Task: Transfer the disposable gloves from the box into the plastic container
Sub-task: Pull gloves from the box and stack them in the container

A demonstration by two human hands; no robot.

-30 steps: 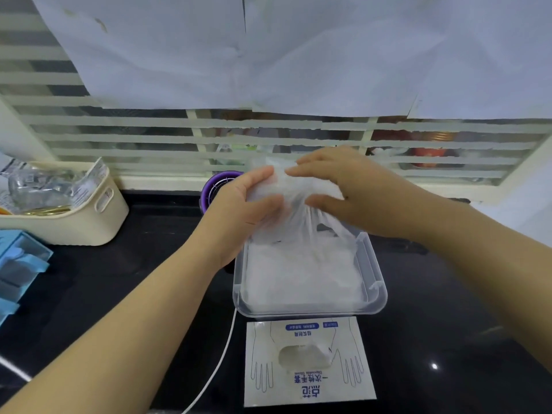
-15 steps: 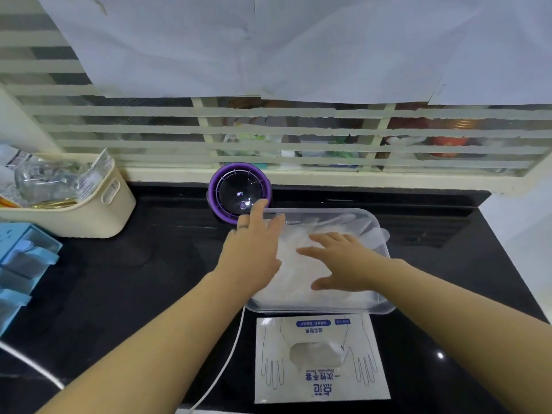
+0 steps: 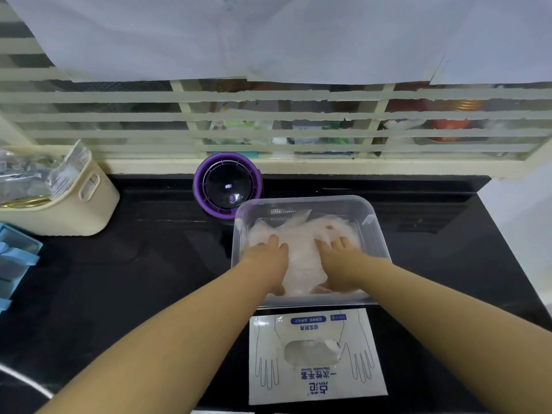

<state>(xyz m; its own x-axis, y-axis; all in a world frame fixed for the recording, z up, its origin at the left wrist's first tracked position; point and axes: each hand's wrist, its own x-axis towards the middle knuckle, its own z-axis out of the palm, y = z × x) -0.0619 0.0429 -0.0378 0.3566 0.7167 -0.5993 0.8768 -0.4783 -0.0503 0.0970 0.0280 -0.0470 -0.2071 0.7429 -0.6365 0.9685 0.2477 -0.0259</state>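
Nearest you: the glove box (image 3: pixel 316 358) lies flat on the black counter (image 3: pixel 149 264), printed face up, lettering upside down from your side. White film shows in its oval opening. The box's far edge sits just beside the near wall of the plastic container (image 3: pixel 304 201).

Both forearms reach over the counter into the container. Your left hand (image 3: pixel 264 261) is at the left of the pile and your right hand (image 3: pixel 340 261) at the right, backs up, thumbs toward the near wall. Between and ahead of them lie the disposable gloves (image 3: pixel 301 249), a crumpled translucent heap that covers most of the container floor. Your fingers run forward beneath or into the film and show only as pinkish blurs through it, so I cannot tell whether either hand grasps the gloves or merely presses flat on them. Both hands touch the heap.

Beyond the container's far left corner stands a round purple-rimmed device (image 3: pixel 228 186) with a dark face and a small lit display; the container's corner overlaps it in view.

Far left: a cream basket (image 3: pixel 77 210) holding clear packets, with blue items (image 3: pixel 16 258) nearer at the left edge.

Behind everything is a pale sill, a window (image 3: pixel 268 118) crossed by horizontal strips, and white paper sheets (image 3: pixel 268 34) covering its upper part.
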